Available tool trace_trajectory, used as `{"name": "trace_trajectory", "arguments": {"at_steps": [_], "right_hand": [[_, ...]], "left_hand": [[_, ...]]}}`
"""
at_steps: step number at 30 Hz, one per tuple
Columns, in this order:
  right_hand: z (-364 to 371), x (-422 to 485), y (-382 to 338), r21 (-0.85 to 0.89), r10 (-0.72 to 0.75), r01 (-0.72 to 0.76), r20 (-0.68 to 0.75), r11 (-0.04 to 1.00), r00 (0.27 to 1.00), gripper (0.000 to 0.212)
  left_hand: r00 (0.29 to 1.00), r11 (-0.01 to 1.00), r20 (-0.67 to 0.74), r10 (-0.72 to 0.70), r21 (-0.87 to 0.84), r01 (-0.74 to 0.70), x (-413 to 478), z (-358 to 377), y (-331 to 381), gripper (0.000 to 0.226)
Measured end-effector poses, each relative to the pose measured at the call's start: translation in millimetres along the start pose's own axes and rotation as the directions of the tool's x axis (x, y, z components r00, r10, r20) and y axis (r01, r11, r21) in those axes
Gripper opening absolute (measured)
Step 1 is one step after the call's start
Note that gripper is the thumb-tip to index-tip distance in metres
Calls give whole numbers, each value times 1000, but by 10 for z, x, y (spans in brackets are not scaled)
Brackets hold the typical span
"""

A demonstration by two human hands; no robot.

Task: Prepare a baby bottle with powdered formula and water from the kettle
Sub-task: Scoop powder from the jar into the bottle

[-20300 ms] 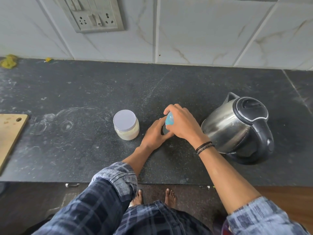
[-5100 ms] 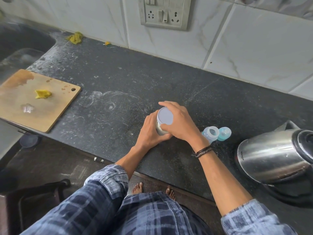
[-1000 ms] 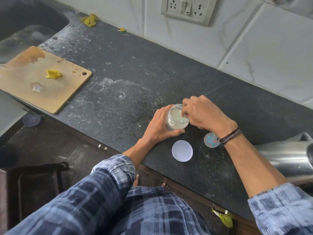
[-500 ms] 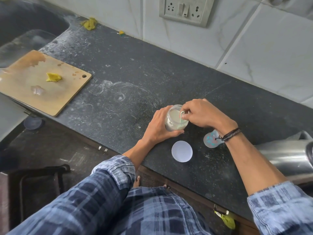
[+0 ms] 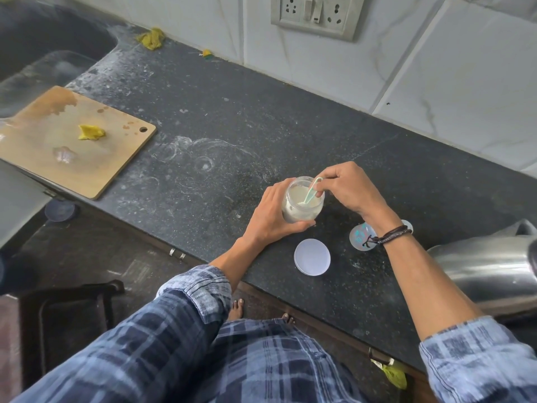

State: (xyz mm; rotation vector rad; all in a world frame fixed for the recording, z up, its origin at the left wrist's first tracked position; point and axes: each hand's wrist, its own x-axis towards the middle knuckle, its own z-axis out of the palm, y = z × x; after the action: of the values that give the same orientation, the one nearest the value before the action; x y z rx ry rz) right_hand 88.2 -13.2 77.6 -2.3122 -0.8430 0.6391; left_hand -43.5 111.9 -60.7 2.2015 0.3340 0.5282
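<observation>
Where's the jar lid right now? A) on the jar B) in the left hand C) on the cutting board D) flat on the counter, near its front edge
D: the lid lies flat on the counter, while the jar in the left hand stands open with the scoop in it.

The counter is black with pale speckles. Off-white powder fills the clear jar; the scoop is mint green, the lid white. At left, the board is tan. The sleeves are blue plaid.
</observation>
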Motion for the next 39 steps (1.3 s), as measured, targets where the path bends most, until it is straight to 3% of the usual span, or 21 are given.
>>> {"name": "trace_trajectory", "arguments": {"at_steps": [10,26,34,39], "right_hand": [[67,-123,41,314,103,-34,-205,949,973,19],[352,-464,143,102,-65,114,-394,988,917,6],[353,-471,54,10,-171,185,-334,983,927,6],[335,-441,33,70,-126,154,-310,986,943,5]], "left_hand": [[1000,1000,-4,-4,-5,4,-5,-12,9,93],[1000,1000,-15,-13,7,13,-14,-17,31,93],[999,999,3,-34,-10,34,-16,-20,44,94],[1000,1000,1,-27,-11,27,-20,-23,58,94]]}}
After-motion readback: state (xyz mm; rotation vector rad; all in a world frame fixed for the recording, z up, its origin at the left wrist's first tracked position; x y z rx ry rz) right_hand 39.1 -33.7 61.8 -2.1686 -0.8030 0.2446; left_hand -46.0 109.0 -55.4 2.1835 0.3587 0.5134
